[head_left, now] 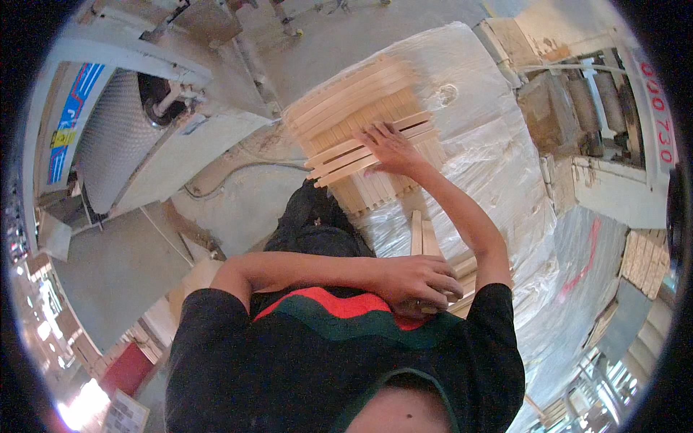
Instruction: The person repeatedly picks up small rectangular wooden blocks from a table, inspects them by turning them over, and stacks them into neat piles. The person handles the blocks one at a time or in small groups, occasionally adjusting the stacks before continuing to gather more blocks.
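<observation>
My right hand (390, 148) lies with its fingers spread on pale wooden slats (339, 162) that run crosswise over a stack of similar slats (361, 90). Dark gaps show between some of the crosswise pieces. Bent across my body, my left arm brings my left hand (422, 285) close to my shirt, its fingers curled. Two narrow wooden strips (424, 234) pass out of sight behind that hand, and more wood (464, 270) shows just past its fingers. Whatever is inside the curled fingers is hidden.
Clear plastic sheeting (491, 159) covers the broad surface under the stack. A machine with a patterned metal panel (119, 137) stands on the left. Rollers (588, 105) sit in a machine on the right. A cable (238, 172) trails over the floor.
</observation>
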### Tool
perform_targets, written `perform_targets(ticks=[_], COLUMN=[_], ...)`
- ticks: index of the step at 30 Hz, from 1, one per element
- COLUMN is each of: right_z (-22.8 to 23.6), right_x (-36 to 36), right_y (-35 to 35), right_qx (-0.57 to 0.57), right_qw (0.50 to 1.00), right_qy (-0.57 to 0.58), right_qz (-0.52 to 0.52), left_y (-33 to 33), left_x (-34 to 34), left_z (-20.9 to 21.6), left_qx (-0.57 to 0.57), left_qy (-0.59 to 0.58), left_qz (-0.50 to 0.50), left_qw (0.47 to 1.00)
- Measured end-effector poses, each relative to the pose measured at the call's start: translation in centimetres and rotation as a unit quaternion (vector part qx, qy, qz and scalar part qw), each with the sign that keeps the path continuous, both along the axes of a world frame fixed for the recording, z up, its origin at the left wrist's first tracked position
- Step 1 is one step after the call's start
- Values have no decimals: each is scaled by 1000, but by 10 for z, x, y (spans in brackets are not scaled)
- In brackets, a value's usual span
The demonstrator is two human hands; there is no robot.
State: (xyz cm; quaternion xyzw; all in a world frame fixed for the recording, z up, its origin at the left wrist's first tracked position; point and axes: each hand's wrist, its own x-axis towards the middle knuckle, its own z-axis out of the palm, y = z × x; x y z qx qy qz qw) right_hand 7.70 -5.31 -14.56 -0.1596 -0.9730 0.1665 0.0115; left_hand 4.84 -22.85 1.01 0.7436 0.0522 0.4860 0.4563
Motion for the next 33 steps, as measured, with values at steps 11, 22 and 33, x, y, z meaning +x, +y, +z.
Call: perform_targets(ticks=[11,22,33], right_z=[14,-14,-9], right_x=[1,-17,-24], right_y=[9,23,20], right_qx=[40,102,40], right_qw=[998,991,992], right_qy=[51,60,90], right_qz=[22,-68,-72], left_y=[6,12,17], left_x=[-6,-7,-12], left_z=[-1,2,5], left_qx=[-1,-12,-38], left_qy=[1,25,83], left_qz=[-10,-25,-56], left_qw=[1000,999,994])
